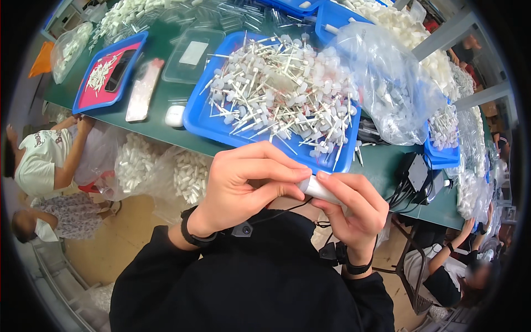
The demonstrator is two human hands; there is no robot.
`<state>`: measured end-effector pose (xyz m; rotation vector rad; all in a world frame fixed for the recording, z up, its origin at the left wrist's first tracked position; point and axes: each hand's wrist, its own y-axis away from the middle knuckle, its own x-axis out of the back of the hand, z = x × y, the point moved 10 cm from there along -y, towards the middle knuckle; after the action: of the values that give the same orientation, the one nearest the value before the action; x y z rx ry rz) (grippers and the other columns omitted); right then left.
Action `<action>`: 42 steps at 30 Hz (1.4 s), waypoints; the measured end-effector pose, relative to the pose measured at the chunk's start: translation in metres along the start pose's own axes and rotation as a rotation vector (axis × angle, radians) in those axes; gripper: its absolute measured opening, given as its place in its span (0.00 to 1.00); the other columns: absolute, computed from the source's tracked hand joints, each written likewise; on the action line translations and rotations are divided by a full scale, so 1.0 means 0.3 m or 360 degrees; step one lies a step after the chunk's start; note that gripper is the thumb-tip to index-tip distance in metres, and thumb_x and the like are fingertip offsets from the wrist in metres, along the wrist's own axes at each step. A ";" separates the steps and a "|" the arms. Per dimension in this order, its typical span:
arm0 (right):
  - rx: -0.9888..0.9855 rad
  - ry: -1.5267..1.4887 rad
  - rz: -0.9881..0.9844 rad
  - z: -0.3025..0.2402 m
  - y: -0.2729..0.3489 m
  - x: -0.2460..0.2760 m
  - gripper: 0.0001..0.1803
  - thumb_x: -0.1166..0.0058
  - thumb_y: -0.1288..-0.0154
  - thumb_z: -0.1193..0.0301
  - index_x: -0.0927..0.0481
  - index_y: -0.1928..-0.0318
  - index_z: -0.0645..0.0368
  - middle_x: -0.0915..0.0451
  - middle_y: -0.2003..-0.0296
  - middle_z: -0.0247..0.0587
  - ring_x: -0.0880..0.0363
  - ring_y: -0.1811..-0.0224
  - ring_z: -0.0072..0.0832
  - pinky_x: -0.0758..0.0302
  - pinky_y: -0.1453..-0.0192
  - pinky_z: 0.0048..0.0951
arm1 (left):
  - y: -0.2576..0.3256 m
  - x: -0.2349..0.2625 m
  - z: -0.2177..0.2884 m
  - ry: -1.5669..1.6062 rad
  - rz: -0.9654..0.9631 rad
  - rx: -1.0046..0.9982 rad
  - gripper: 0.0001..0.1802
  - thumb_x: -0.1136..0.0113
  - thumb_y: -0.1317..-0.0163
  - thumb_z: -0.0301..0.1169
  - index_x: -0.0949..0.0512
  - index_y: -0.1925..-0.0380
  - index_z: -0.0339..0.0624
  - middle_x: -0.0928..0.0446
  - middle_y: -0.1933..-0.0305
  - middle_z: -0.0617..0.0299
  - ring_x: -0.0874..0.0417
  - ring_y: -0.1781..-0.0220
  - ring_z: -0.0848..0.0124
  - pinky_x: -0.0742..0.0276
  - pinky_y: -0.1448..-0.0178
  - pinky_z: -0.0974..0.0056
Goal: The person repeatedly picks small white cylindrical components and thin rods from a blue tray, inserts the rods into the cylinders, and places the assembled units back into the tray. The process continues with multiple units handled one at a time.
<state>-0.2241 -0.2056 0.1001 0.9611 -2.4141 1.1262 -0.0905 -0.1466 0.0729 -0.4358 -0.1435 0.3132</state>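
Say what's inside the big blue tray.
A jumbled heap of thin white sticks with translucent pieces fills most of the blue tray. Some bare bottom shows at its left; whatever lies under the heap is covered.

A long, dark green, flat-topped surface spans the room above a smooth yellowish-tan floor. Pale grey, straight-sided posts stand toward the upper right; a dark, thin-framed chair sits lower right, under bright, even light.
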 end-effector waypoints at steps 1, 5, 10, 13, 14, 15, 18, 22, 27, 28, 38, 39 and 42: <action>-0.0015 0.0003 -0.0005 0.003 0.004 -0.002 0.20 0.32 0.54 0.77 0.17 0.56 0.60 0.19 0.68 0.41 0.20 0.71 0.29 0.24 0.69 0.25 | 0.007 -0.004 0.004 -0.0002 -0.0002 -0.0005 0.13 0.34 0.56 0.11 0.17 0.68 0.31 0.20 0.64 0.50 0.16 0.65 0.67 0.16 0.63 0.70; -0.0119 0.0058 -0.0058 -0.013 0.008 -0.003 0.19 0.33 0.55 0.79 0.16 0.57 0.60 0.20 0.69 0.40 0.21 0.72 0.28 0.21 0.66 0.27 | 0.027 -0.018 0.052 -0.0102 -0.0004 -0.0152 0.12 0.34 0.56 0.11 0.17 0.68 0.32 0.21 0.64 0.50 0.15 0.66 0.67 0.15 0.66 0.70; 0.0185 0.0142 0.0100 -0.065 0.009 0.008 0.21 0.35 0.57 0.82 0.16 0.57 0.59 0.20 0.70 0.40 0.21 0.70 0.27 0.17 0.57 0.32 | 0.030 -0.014 0.090 -0.0261 0.0047 -0.0354 0.13 0.36 0.53 0.12 0.16 0.67 0.36 0.19 0.62 0.56 0.15 0.65 0.69 0.16 0.63 0.70; 0.0199 0.0099 0.0159 -0.057 0.011 0.012 0.21 0.34 0.56 0.82 0.16 0.57 0.59 0.19 0.69 0.41 0.20 0.68 0.28 0.18 0.59 0.31 | 0.003 0.004 0.051 -0.0010 0.0029 -0.0144 0.12 0.33 0.54 0.14 0.16 0.67 0.38 0.18 0.61 0.57 0.15 0.65 0.70 0.18 0.65 0.70; 0.0131 -0.0008 0.0150 -0.059 -0.001 0.018 0.20 0.34 0.55 0.81 0.16 0.57 0.59 0.19 0.68 0.41 0.19 0.67 0.28 0.18 0.60 0.30 | -0.002 0.003 0.048 0.0005 0.0032 -0.0130 0.12 0.33 0.54 0.14 0.16 0.67 0.38 0.18 0.61 0.56 0.15 0.65 0.70 0.18 0.65 0.70; 0.0064 -0.0127 0.0139 -0.053 -0.004 0.015 0.20 0.33 0.55 0.81 0.16 0.57 0.59 0.19 0.68 0.42 0.19 0.67 0.29 0.19 0.61 0.29 | -0.002 0.004 0.046 0.0008 0.0041 -0.0110 0.12 0.33 0.54 0.14 0.16 0.67 0.38 0.18 0.61 0.56 0.15 0.65 0.70 0.18 0.65 0.70; -0.0068 -0.0195 0.0110 -0.010 0.025 -0.004 0.18 0.32 0.53 0.79 0.17 0.57 0.62 0.18 0.66 0.45 0.18 0.66 0.32 0.20 0.62 0.26 | 0.001 0.006 0.030 0.0025 0.0009 -0.0014 0.12 0.33 0.54 0.14 0.16 0.67 0.37 0.18 0.61 0.56 0.15 0.65 0.70 0.18 0.65 0.70; -0.0154 -0.0116 0.0240 0.002 0.060 -0.004 0.19 0.31 0.52 0.79 0.20 0.57 0.67 0.17 0.65 0.49 0.16 0.65 0.36 0.20 0.62 0.28 | 0.000 0.000 0.042 0.0026 -0.0051 -0.0143 0.12 0.34 0.53 0.13 0.16 0.68 0.35 0.18 0.62 0.55 0.15 0.65 0.69 0.18 0.65 0.70; -0.0128 -0.0164 0.0273 0.005 0.073 -0.007 0.17 0.32 0.52 0.80 0.19 0.59 0.66 0.17 0.66 0.49 0.16 0.63 0.38 0.19 0.60 0.29 | 0.017 -0.006 0.039 0.0017 0.0025 -0.0180 0.11 0.35 0.55 0.12 0.17 0.70 0.34 0.17 0.65 0.54 0.15 0.65 0.67 0.19 0.65 0.69; -0.0123 -0.0175 0.0266 0.009 0.073 -0.008 0.17 0.33 0.52 0.80 0.19 0.59 0.66 0.17 0.66 0.49 0.16 0.63 0.38 0.19 0.60 0.29 | 0.023 -0.008 0.047 -0.0048 0.0037 -0.0238 0.11 0.35 0.55 0.11 0.17 0.70 0.34 0.17 0.65 0.54 0.15 0.65 0.67 0.19 0.65 0.69; -0.0188 -0.0017 -0.0041 0.062 0.028 -0.050 0.19 0.38 0.46 0.81 0.21 0.52 0.65 0.18 0.62 0.46 0.18 0.63 0.37 0.22 0.61 0.29 | 0.036 -0.007 -0.147 0.0513 0.0159 0.0414 0.18 0.39 0.50 0.09 0.24 0.56 0.25 0.21 0.55 0.47 0.17 0.56 0.63 0.17 0.52 0.63; -0.0229 0.0017 -0.0088 0.075 0.035 -0.063 0.20 0.39 0.46 0.82 0.22 0.50 0.65 0.19 0.62 0.46 0.18 0.63 0.37 0.22 0.62 0.29 | 0.040 -0.013 -0.168 0.0508 0.0120 0.0416 0.19 0.39 0.50 0.09 0.25 0.55 0.25 0.21 0.55 0.46 0.17 0.55 0.63 0.17 0.52 0.62; -0.0370 -0.0010 -0.0183 0.102 0.040 -0.106 0.17 0.44 0.43 0.81 0.25 0.51 0.64 0.24 0.65 0.47 0.22 0.66 0.40 0.26 0.63 0.32 | 0.042 -0.015 -0.176 0.0510 0.0094 0.0408 0.21 0.40 0.48 0.10 0.27 0.51 0.26 0.22 0.54 0.46 0.17 0.55 0.62 0.17 0.52 0.62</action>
<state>-0.2090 -0.2093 0.0569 1.0117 -2.3947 0.7833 -0.0876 -0.1579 0.0197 -0.2317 0.2213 0.3114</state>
